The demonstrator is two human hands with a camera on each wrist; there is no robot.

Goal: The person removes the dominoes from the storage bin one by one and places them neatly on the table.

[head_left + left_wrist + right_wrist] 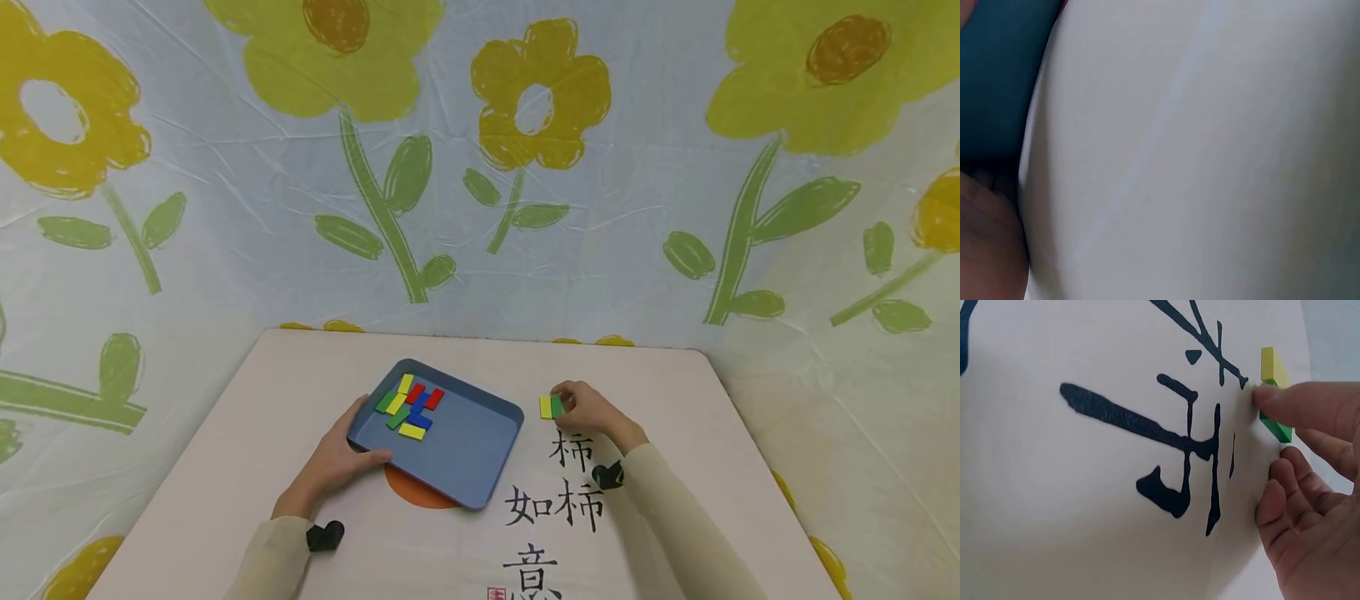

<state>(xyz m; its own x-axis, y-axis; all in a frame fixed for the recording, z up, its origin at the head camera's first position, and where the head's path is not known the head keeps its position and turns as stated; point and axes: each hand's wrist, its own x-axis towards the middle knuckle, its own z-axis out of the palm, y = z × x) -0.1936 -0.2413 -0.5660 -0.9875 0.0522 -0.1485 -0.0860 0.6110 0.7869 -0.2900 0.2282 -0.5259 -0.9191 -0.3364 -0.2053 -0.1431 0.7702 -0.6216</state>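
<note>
A blue-grey tray (461, 454) lies turned at an angle on the table. My left hand (333, 457) grips its left corner, thumb along the near rim and the other fingers at the left side; the left wrist view catches only part of that hand beside the dark tray wall (997, 81). Several yellow, green, red and blue blocks are scattered in the tray's left half, among them a yellow block (412, 431). Right of the tray, my right hand (588, 410) pinches a green block (1277, 430) between thumb and fingers. Against it stands a yellow block (1269, 364) on the table.
The pale table top (660, 392) carries black brush characters (576, 504) in front of the right hand. An orange printed shape (420, 490) shows from under the tray's near edge. A flower-patterned cloth (600, 208) hangs behind the table and along both sides.
</note>
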